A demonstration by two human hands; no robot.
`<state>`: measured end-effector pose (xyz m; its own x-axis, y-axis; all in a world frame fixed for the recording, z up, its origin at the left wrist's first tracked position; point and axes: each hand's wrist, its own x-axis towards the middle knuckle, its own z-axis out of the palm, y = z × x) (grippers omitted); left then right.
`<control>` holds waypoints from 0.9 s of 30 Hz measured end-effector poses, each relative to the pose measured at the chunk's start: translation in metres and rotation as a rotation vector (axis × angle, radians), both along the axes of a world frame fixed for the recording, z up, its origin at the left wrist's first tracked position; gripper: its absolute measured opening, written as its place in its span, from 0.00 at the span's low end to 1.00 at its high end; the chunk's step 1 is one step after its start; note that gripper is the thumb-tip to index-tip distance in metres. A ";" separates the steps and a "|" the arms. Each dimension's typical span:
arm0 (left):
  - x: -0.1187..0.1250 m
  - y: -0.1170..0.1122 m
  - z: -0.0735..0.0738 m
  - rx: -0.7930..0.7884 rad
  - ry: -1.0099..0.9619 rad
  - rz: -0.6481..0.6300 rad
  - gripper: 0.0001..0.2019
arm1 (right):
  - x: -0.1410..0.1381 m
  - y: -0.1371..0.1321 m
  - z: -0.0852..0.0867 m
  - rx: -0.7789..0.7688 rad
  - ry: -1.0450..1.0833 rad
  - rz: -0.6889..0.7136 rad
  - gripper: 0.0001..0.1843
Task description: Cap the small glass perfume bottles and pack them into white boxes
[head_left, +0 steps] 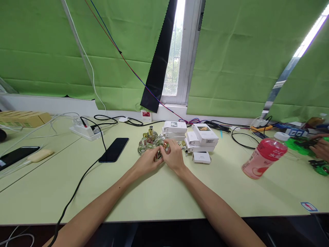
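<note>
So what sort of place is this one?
Probably a shared workroom or office: a long table stands by green blinds, a power strip lies on it, and another person's hand shows at the right edge.

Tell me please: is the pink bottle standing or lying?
Standing: the pink bottle rests on its base, red top uppermost, though slanted in view.

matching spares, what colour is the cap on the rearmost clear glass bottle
The shiny cylindrical cap is gold, best seen in the head view.
</note>
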<state>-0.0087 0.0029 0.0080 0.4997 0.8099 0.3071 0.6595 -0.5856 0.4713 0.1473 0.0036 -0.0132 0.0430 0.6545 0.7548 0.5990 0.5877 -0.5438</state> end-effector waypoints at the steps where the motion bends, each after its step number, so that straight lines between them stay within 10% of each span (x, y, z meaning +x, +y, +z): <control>1: 0.000 0.000 0.000 0.001 0.000 -0.003 0.10 | 0.000 0.000 0.000 0.001 -0.001 0.005 0.10; 27: 0.002 -0.004 0.005 -0.035 -0.021 -0.004 0.19 | -0.001 0.003 -0.001 -0.069 0.172 0.070 0.04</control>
